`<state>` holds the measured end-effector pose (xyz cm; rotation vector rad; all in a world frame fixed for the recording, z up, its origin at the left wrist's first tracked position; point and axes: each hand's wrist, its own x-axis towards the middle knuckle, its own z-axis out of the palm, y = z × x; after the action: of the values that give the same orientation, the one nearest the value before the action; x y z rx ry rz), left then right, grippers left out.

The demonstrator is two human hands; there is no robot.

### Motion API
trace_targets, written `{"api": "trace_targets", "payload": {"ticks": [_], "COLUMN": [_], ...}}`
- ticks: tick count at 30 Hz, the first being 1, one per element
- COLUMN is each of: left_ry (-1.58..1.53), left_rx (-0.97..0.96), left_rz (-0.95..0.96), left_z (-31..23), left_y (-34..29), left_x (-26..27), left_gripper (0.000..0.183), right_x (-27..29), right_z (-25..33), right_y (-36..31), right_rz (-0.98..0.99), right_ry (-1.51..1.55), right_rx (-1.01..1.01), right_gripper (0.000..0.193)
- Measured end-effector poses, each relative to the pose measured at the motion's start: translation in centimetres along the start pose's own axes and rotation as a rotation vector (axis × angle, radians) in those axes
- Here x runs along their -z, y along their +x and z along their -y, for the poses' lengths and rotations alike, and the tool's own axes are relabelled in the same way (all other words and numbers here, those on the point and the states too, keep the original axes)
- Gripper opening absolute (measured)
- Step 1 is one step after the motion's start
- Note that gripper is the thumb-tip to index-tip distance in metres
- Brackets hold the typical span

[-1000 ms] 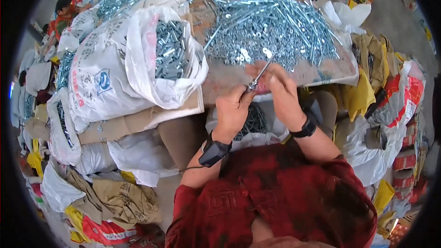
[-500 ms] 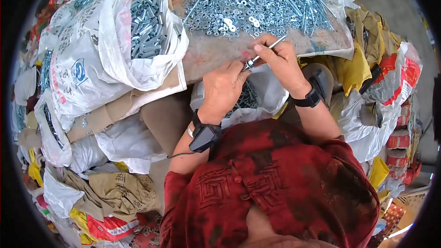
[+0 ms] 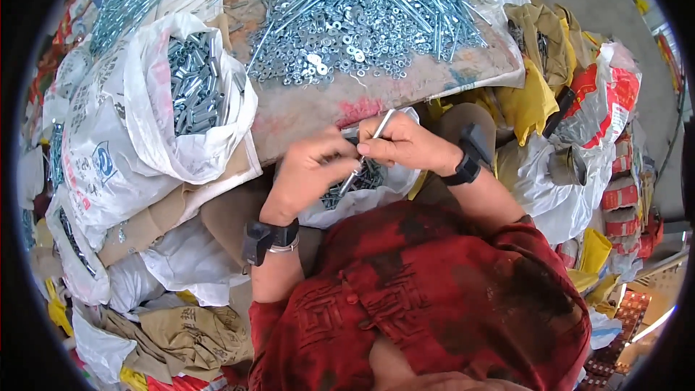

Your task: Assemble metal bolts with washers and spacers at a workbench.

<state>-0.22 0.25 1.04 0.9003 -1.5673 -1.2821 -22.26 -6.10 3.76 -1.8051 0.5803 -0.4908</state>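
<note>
My right hand (image 3: 414,146) is closed in a pinch on a thin silvery metal bolt (image 3: 384,122), which slants from upper right to lower left. The bolt's thicker lower end (image 3: 348,184) shows below the fingers. Close beside it, on the left, is my left hand (image 3: 308,171), its fingers curled and smeared by motion. Whether they touch the bolt I cannot tell. Beneath both hands, an open white bag (image 3: 397,190) holds dark metal pieces.
Loose washers and nuts (image 3: 337,40) and long thin rods (image 3: 434,14) cover the far part of the work table (image 3: 304,112). A white sack (image 3: 108,130) with short metal sleeves (image 3: 195,90) stands at left. Yellow bags (image 3: 536,101) and a metal cup (image 3: 567,166) are at right.
Both hands have come nearer to me with the bolt. My left hand's fingers have shifted on or off the bolt's lower part. The whole view has also shifted slightly.
</note>
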Motion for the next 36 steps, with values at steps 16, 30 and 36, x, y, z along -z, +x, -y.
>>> {"api": "trace_targets", "payload": {"ticks": [16,30,36], "left_ry": [-1.045,-1.079,-1.002], "left_rx": [0.238,0.078,0.085], "left_rz": [-0.535,-0.486,-0.394], "left_z": [1.2,2.4,2.2], "left_y": [1.1,0.8,0.3], "left_x": [0.0,0.3,0.8], "left_gripper": [0.021,0.035,0.036], "right_x": [14.5,-0.3,-1.8], "right_z": [-7.3,3.4,4.8], "right_y": [1.2,0.5,0.8], "right_rz": [-0.441,-0.753,-0.790], "right_ry": [-1.479,0.156,0.262], "right_rx": [0.023,0.320,0.388], "right_gripper": [0.025,0.015,0.019]}}
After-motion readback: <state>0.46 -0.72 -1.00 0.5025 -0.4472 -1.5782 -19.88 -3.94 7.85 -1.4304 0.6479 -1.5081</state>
